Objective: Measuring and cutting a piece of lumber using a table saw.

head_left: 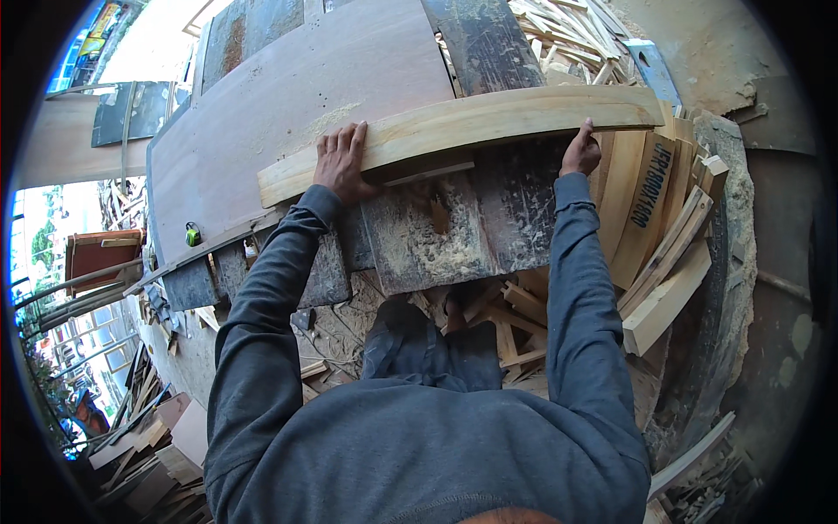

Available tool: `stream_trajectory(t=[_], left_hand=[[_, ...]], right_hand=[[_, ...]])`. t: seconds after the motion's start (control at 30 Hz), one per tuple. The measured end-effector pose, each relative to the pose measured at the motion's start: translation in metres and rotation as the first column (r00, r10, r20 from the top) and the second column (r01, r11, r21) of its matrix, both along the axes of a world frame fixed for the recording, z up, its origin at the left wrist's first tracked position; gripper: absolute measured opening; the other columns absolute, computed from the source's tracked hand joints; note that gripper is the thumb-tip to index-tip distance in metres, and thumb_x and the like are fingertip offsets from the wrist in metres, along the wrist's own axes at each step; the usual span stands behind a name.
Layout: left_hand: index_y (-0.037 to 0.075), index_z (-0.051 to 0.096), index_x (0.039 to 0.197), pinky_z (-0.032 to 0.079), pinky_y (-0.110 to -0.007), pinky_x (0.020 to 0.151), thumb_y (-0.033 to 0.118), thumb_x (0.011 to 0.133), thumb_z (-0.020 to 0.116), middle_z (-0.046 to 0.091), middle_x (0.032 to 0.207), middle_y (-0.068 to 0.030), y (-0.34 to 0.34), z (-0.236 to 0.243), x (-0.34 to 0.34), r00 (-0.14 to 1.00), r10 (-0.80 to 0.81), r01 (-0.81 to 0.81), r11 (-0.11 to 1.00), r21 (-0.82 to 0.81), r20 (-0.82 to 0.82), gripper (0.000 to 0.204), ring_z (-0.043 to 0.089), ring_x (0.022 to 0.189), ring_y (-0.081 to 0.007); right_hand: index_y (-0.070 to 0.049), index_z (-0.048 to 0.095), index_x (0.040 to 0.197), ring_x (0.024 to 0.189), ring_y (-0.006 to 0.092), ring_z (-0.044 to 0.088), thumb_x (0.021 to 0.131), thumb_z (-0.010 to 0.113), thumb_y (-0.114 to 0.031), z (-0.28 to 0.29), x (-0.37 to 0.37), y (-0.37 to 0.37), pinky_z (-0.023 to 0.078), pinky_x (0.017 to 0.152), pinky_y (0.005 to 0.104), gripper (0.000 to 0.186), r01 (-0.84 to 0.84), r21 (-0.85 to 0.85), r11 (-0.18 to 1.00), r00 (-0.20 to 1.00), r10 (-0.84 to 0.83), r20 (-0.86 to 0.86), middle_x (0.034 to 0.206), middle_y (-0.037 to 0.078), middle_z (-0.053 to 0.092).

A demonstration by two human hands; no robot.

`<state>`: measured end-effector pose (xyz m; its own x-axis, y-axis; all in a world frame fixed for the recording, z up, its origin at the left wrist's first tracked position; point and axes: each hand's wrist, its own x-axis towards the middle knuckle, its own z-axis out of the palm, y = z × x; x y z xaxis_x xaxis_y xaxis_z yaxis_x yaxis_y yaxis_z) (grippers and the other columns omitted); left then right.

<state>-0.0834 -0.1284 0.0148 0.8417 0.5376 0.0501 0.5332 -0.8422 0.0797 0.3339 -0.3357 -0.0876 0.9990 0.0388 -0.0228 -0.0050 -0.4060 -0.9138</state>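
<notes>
A long, pale wooden plank (489,115) lies across the workbench in front of me, running from the middle left to the far right. My left hand (343,166) grips it near its left end, fingers laid over the top and thumb along the near edge. Toward the right end, my right hand (580,155) is closed on the plank's near edge, one digit pointing up against it; its other fingers are partly hidden. Beneath the plank a thin strip (429,173) shows at the edge of the bench's dark, dust-covered near boards (428,231).
The broad bench sheet (262,113) carries sawdust, with a green tape measure (192,234) on its left edge. Stacked boards (642,201) stand close on the right. Offcuts (519,319) lie by my legs, and a scrap heap (567,35) rises beyond the bench.
</notes>
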Motion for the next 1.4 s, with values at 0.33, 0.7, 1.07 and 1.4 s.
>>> stream_trajectory(t=[0.33,0.7,1.07,1.4], left_hand=[[0.006,0.031,0.156,0.024,-0.055,0.115,0.06,0.052,0.091,0.043,0.146,-0.0178,-0.002,-0.004,-0.001,1.0,0.016,-0.017,0.999,0.044,0.02,0.132,0.04,0.135,-0.0385],[0.006,0.033,0.155,0.025,-0.054,0.114,0.059,0.05,0.092,0.043,0.146,-0.0173,-0.004,0.001,0.001,0.999,0.022,-0.023,1.0,0.02,0.032,0.131,0.04,0.134,-0.0393],[0.006,0.03,0.156,0.023,-0.057,0.116,0.058,0.052,0.092,0.04,0.151,-0.0185,-0.003,-0.002,0.002,0.999,0.045,-0.044,0.999,-0.022,0.01,0.131,0.037,0.138,-0.0407],[0.006,0.032,0.156,0.024,-0.063,0.113,0.052,0.054,0.091,0.038,0.155,-0.0195,-0.002,-0.005,0.0,0.997,-0.076,0.075,0.995,0.06,0.015,0.127,0.037,0.141,-0.0409]], right_hand=[[0.008,0.076,0.091,0.084,0.039,0.071,0.087,0.064,-0.067,0.005,-0.004,-0.001,0.053,0.079,0.0481,0.076,-0.01,0.012,1.0,1.0,0.01,0.017,0.087,0.025,0.074],[0.009,0.076,0.091,0.082,0.0352,0.072,0.086,0.066,-0.066,0.006,-0.003,-0.002,0.053,0.078,0.0457,0.075,-0.007,0.011,1.0,1.0,0.007,0.005,0.085,0.024,0.075],[0.01,0.075,0.09,0.081,0.0363,0.072,0.086,0.067,-0.063,0.002,-0.001,-0.001,0.053,0.077,0.0465,0.074,-0.002,0.045,0.999,0.999,0.0,0.047,0.085,0.025,0.075],[0.007,0.076,0.089,0.081,0.0381,0.072,0.089,0.067,-0.06,0.009,-0.007,-0.001,0.053,0.076,0.0476,0.068,-0.009,0.062,0.998,0.999,0.006,0.04,0.085,0.025,0.074]])
